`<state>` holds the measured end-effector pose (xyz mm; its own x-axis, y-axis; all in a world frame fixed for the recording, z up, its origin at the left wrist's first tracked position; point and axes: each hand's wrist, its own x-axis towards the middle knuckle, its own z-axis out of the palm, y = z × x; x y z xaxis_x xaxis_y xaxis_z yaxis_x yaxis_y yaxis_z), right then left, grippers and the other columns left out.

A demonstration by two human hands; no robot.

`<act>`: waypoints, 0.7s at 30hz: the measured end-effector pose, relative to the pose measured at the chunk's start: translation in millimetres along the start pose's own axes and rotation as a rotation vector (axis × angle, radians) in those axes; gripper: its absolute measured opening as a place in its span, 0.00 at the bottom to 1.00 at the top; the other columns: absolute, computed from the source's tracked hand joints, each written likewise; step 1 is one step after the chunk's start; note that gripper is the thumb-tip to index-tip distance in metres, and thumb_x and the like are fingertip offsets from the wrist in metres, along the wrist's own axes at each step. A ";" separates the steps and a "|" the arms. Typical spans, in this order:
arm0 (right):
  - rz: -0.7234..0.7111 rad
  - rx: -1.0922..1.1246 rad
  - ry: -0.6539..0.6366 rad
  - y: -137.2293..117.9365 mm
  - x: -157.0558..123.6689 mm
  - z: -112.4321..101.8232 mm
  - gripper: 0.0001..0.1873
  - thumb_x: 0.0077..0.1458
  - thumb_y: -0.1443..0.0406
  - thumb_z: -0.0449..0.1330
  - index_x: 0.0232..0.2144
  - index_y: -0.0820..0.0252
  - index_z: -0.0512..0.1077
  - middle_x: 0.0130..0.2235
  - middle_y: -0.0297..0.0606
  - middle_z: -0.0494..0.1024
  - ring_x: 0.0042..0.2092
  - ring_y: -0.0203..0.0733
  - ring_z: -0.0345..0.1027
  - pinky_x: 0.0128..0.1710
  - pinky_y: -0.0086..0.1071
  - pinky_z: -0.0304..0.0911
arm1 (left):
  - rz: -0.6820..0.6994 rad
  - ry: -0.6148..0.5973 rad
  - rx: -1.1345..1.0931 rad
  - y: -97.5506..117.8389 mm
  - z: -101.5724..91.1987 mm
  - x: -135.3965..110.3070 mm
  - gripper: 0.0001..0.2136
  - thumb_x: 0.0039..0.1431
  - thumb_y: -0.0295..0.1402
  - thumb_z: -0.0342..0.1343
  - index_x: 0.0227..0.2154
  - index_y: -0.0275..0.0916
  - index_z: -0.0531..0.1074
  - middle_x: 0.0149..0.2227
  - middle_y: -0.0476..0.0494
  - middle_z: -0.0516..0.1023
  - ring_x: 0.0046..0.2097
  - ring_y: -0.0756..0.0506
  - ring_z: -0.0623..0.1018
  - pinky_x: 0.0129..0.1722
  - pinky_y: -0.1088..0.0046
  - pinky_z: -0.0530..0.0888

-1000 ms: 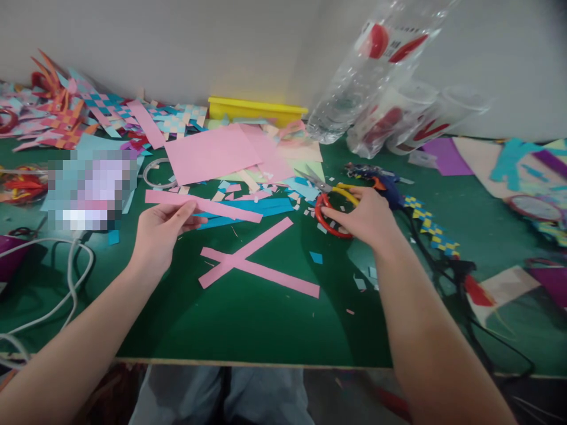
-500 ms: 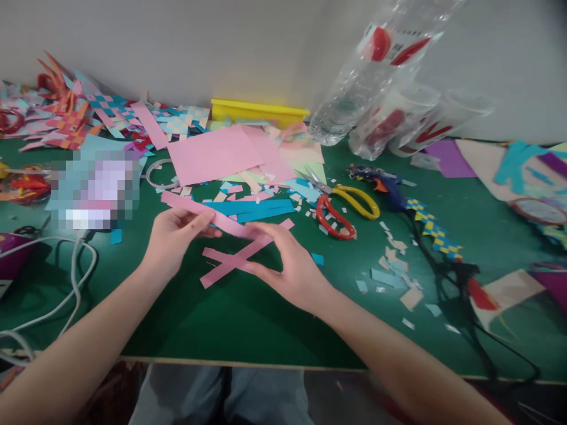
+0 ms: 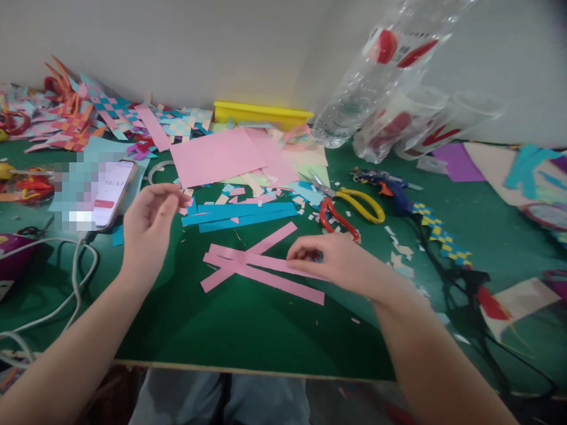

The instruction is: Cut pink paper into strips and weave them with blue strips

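Note:
My right hand point(image 3: 334, 257) pinches a pink paper strip point(image 3: 268, 261) near its right end. That strip lies across a diagonal pink strip point(image 3: 275, 236), just above a third pink strip point(image 3: 286, 284) that also crosses the diagonal one. Up and to the left, my left hand point(image 3: 150, 221) hovers over the table with loosely bent fingers and nothing visible in it. Behind the pink strips lie several blue paper strips point(image 3: 248, 211).
Scissors with a red and a yellow handle point(image 3: 361, 203) lie right of the blue strips. Pink paper sheets point(image 3: 217, 156), a phone point(image 3: 116, 192) with a white cable point(image 3: 77, 277), a plastic bottle point(image 3: 354, 94) and woven paper pieces point(image 3: 438, 233) surround the work area. Paper scraps are scattered about.
The pink strip held in the air by both hands is now down across the diagonal strip. My left hand has let go and moved left; my right hand has moved right along the strip.

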<state>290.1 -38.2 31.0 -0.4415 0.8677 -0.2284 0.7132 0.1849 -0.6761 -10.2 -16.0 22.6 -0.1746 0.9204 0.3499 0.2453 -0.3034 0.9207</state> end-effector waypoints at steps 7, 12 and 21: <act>-0.295 -0.343 0.233 3.6 4.6 11.8 0.22 0.57 0.53 0.61 0.51 0.55 0.72 0.57 0.44 0.73 0.59 0.53 0.66 0.57 0.51 0.64 | 0.630 -0.817 0.582 -1.3 16.8 -21.9 0.17 0.60 0.37 0.60 0.51 0.39 0.70 0.51 0.40 0.77 0.54 0.39 0.74 0.54 0.58 0.68; -0.418 -0.393 0.056 2.8 8.8 22.8 0.33 0.55 0.50 0.61 0.59 0.57 0.64 0.61 0.45 0.69 0.64 0.52 0.60 0.63 0.54 0.57 | 0.715 -1.021 0.661 -5.0 20.4 -29.2 0.22 0.60 0.32 0.59 0.56 0.36 0.65 0.56 0.37 0.74 0.54 0.39 0.74 0.53 0.60 0.70; -0.489 -0.437 0.172 1.2 10.7 26.3 0.19 0.61 0.59 0.58 0.52 0.60 0.70 0.48 0.45 0.80 0.48 0.48 0.73 0.49 0.47 0.68 | 0.753 -0.744 0.744 -7.1 10.6 -16.6 0.14 0.67 0.38 0.52 0.50 0.36 0.71 0.47 0.37 0.79 0.47 0.40 0.78 0.46 0.61 0.73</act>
<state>271.9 -40.8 9.3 -0.7019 0.6914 0.1710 0.6241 0.7127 -0.3201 1.0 -26.6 8.5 0.7477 0.5726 0.3362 0.5616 -0.8155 0.1397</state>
